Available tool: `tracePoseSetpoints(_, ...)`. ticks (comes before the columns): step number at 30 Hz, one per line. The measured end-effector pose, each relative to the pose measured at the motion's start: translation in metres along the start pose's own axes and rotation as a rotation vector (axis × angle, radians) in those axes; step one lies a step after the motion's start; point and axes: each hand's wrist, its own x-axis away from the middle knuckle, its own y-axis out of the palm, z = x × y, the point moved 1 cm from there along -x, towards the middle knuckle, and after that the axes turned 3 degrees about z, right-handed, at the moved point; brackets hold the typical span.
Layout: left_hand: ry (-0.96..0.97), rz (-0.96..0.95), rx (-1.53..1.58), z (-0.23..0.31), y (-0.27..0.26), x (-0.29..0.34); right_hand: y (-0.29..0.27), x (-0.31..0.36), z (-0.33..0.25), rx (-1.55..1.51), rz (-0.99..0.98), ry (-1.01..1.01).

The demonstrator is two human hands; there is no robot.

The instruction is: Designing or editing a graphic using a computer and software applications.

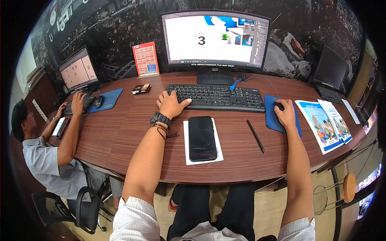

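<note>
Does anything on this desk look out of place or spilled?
Nothing looks spilled. A small blue thing, perhaps a cable end, sits at the back edge of the keyboard, looking stray beside the black keys.

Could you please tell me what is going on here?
The person's left hand rests on a long black keyboard, the right hand on a small black mouse on a blue mat. The wide black monitor ahead is lit. A black rectangular phone lies on white paper. At left, a co-worker sits before another lit monitor.
</note>
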Motion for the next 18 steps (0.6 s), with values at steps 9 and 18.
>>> tracePoseSetpoints(9, 0.008, 0.0, -0.005, 0.0004, -0.0012, 0.0002, 0.0009, -0.0005, 0.0026, -0.022, 0.001, -0.01)
tracePoseSetpoints(18, 0.004, -0.001, -0.001, 0.0001, -0.0008, 0.0004, -0.0015, 0.0009, -0.0022, -0.021, -0.007, -0.017)
